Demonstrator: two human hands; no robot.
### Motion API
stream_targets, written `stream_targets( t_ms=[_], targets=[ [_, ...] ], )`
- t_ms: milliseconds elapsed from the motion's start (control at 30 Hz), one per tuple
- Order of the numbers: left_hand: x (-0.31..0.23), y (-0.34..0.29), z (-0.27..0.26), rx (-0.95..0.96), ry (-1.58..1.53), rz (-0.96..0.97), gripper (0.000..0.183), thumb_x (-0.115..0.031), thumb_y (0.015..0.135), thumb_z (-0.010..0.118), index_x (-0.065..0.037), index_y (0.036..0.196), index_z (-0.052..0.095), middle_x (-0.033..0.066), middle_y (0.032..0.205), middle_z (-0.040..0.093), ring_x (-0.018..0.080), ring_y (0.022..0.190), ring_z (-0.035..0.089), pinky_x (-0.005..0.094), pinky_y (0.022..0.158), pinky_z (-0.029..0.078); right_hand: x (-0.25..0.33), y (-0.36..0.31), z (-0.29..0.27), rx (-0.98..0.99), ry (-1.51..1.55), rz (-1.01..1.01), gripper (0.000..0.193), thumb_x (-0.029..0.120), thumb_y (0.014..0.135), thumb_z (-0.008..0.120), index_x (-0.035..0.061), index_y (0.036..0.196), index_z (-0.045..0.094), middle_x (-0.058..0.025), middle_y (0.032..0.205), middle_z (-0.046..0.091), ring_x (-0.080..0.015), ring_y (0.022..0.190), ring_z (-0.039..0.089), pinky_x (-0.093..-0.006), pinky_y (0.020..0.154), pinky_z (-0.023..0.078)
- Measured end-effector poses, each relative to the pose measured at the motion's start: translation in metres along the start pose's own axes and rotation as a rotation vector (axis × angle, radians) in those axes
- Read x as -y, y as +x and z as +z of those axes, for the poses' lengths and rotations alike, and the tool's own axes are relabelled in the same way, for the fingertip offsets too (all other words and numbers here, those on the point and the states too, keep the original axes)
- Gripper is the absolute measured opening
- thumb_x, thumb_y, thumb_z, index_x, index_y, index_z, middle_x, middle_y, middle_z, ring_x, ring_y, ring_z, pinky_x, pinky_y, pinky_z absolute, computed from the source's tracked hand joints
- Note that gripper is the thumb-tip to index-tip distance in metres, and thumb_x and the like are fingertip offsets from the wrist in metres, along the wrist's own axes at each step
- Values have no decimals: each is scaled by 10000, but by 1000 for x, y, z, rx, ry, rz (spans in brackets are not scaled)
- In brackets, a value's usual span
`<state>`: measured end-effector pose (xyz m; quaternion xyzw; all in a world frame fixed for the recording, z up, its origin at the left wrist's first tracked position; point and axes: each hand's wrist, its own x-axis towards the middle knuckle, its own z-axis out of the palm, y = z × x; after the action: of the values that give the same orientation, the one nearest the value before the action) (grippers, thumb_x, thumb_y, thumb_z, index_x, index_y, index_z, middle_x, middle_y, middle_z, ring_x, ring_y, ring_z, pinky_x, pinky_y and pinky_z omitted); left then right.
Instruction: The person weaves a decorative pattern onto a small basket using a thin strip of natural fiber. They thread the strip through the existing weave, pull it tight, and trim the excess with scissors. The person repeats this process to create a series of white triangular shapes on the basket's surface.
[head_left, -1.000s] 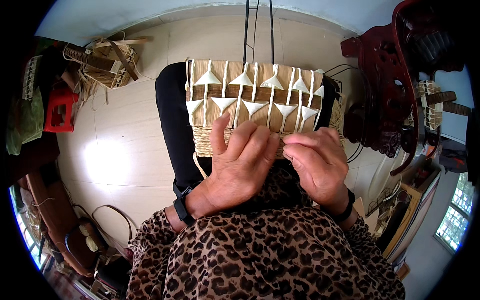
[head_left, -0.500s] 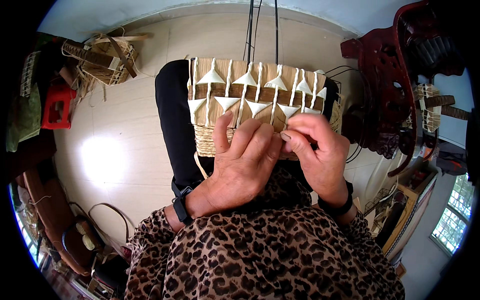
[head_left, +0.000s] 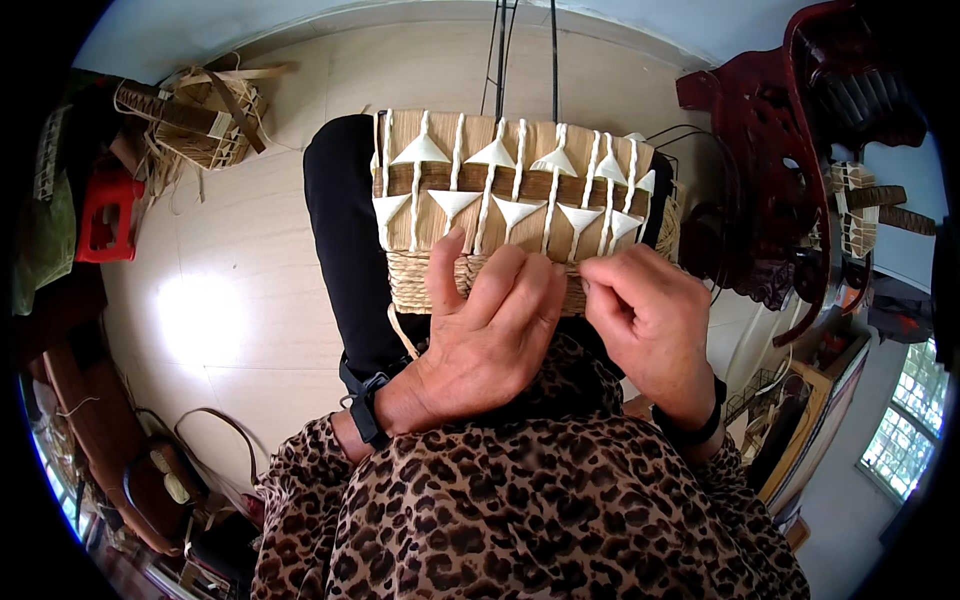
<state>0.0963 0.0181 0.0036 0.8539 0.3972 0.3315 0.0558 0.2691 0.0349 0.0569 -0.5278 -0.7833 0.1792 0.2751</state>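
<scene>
Woven straw basket (head_left: 500,190), trimmed with white triangles, rests on the person's lap. Her left hand (head_left: 480,335) lies spread flat against its braided lower band, fingers apart. The right hand (head_left: 650,320) pinches a pale strand at the rim, fingertips together. A red stool (head_left: 105,215) stands well apart.

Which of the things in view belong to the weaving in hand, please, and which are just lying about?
In hand:
- woven basket on the lap
- left hand pressed flat on its lower woven band
- right hand, fingers pinched at the band's edge
- loose pale strip under the left hand

Lying about:
- red stool
- pile of straw work
- dark red carved chair
- bag on the floor
</scene>
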Motion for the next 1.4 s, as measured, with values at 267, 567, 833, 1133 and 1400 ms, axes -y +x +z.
stream_targets(
  t_ms=[267,567,833,1133,1400],
  targets=[
    [0,-6,3,0,29,-1,376,-137,741,662,44,1070,627,113,1107,523,267,1110,488,611,1029,213,9,-2,0,47,-104,-14,162,-65,702,639,46,813,597,-85,680,533,-246,531,537,-332,479,430],
    [1,-3,-1,15,11,21,357,-119,741,660,60,1049,633,139,1132,527,293,1099,502,617,1013,238,23,6,1,104,-251,76,133,-40,715,649,48,800,595,-100,680,549,-273,550,555,-339,484,430],
    [0,-1,-1,5,-22,-4,365,-116,724,674,67,1038,647,144,1115,531,297,1095,503,615,1014,245,4,15,-14,221,388,353,212,21,797,701,24,1004,659,-113,814,704,-132,704,686,-266,596,530],
    [2,-3,2,-52,33,7,340,-72,702,680,23,1027,659,111,1073,526,268,1026,516,548,1012,306,-3,43,-17,277,-94,-50,409,74,672,794,34,1029,598,-65,890,564,-197,821,573,-308,672,474],
    [3,-6,2,-36,30,2,363,-110,732,676,61,1052,663,139,1111,513,291,1058,507,588,997,287,-11,54,0,97,-251,-281,536,123,672,794,76,1161,579,-117,1120,582,-281,1066,559,-400,879,473]
  ],
)
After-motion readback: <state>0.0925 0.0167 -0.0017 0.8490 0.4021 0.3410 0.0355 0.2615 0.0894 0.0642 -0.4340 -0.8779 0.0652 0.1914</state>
